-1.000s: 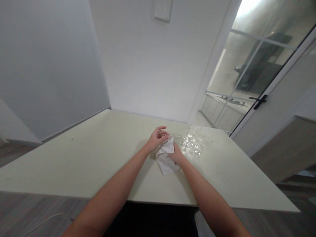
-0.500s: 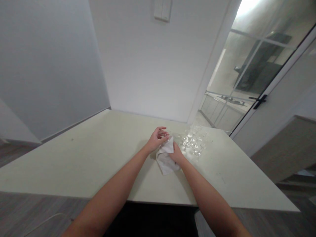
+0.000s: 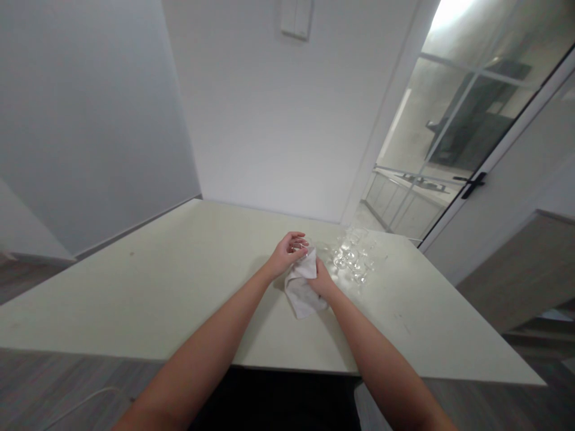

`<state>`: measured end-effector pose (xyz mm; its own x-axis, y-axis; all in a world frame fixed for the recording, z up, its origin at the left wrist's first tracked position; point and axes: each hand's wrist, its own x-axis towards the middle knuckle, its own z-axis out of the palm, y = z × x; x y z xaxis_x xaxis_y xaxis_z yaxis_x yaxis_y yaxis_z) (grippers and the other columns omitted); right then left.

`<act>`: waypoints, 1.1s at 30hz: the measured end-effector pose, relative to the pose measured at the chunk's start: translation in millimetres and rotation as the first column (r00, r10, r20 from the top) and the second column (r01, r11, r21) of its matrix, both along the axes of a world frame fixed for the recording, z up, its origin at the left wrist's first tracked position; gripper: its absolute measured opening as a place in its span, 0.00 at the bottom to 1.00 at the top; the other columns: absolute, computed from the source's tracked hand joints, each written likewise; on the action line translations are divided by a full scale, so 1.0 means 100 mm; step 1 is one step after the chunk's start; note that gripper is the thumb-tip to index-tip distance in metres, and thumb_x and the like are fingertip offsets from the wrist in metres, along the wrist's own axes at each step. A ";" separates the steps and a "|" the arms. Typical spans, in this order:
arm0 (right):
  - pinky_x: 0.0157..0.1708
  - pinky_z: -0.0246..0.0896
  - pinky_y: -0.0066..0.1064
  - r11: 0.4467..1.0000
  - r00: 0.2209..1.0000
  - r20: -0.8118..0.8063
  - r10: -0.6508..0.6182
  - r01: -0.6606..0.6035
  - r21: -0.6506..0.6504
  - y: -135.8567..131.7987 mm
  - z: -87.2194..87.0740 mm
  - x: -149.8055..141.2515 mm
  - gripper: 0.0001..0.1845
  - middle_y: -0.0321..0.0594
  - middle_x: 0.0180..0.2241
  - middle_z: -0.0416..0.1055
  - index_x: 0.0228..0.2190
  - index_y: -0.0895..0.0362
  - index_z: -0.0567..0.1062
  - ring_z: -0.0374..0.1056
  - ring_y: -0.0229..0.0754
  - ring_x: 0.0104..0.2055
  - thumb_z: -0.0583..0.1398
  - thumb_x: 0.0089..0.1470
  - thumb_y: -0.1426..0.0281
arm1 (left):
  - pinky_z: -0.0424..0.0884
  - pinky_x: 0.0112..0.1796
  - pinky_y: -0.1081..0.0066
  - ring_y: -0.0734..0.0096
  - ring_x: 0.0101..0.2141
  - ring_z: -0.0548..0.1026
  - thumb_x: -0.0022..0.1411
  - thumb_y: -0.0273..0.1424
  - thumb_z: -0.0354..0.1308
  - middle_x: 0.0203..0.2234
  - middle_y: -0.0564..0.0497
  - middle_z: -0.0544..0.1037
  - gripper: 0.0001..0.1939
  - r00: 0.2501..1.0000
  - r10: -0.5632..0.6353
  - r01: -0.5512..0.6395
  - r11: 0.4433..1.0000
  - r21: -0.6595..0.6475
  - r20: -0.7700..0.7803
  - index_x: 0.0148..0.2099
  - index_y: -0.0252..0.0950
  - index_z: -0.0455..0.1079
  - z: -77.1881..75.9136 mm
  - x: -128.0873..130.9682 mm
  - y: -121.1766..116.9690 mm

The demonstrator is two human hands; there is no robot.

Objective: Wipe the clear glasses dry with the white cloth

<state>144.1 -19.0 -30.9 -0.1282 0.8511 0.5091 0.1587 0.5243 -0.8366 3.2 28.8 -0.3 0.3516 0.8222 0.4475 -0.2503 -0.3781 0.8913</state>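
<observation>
My left hand curls its fingers round a clear glass, of which only a bit of rim and shine shows. A white cloth hangs in loose folds from my right hand, which grips it. The cloth's upper part presses against the glass, just beneath my left fingers. Most of the glass is hidden by hand and cloth. To the right of my hands, several stemmed glasses stand close together on the pale table.
A white wall with a switch plate rises behind the table. On the right, a glass-paned door with a black handle borders the table's far corner. A thin cable lies on the floor at lower left.
Both hands stay in nearly the same place. The left fingers and the top of the cloth have shifted very slightly at the glass.
</observation>
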 end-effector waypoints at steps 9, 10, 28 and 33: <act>0.51 0.63 0.39 0.999 0.998 0.056 -0.040 0.040 0.008 -0.02 0.03 -0.01 0.25 0.45 0.47 0.73 0.47 0.57 0.70 0.70 0.47 0.49 0.62 0.43 0.70 | 0.68 0.41 0.68 0.65 0.42 0.73 0.50 0.39 0.66 0.40 0.44 0.74 0.26 1.000 0.009 -0.009 1.000 0.005 -0.009 0.48 0.35 0.64 0.02 0.00 -0.03; 0.52 0.63 0.39 0.999 0.997 0.061 -0.039 0.038 0.005 -0.02 0.03 -0.01 0.25 0.45 0.47 0.73 0.47 0.58 0.70 0.69 0.47 0.49 0.62 0.43 0.70 | 0.68 0.40 0.68 0.65 0.42 0.73 0.50 0.39 0.66 0.40 0.44 0.74 0.26 1.000 0.011 -0.011 1.000 0.003 -0.010 0.48 0.35 0.64 0.03 0.00 -0.03; 0.52 0.62 0.39 1.000 0.999 0.045 -0.023 0.024 -0.020 -0.01 0.01 -0.01 0.27 0.48 0.48 0.72 0.47 0.57 0.68 0.69 0.47 0.49 0.62 0.42 0.71 | 0.67 0.36 0.71 0.68 0.40 0.71 0.46 0.39 0.68 0.39 0.46 0.72 0.26 0.984 0.153 -0.147 0.986 0.076 -0.092 0.47 0.35 0.67 0.02 0.02 -0.03; 0.51 0.63 0.39 0.995 0.999 0.033 -0.037 0.039 -0.087 -0.04 0.04 -0.02 0.26 0.47 0.47 0.73 0.46 0.57 0.69 0.70 0.47 0.48 0.62 0.42 0.68 | 0.68 0.38 0.69 0.69 0.37 0.73 0.48 0.38 0.67 0.38 0.46 0.73 0.27 1.000 0.026 -0.026 1.000 -0.008 -0.014 0.48 0.35 0.65 0.04 0.00 -0.04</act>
<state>141.9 -23.2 -27.4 -0.1093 0.8967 0.4290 0.2036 0.4426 -0.8733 2.9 24.4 4.2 0.3366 0.8346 0.4361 -0.2280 -0.3771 0.8977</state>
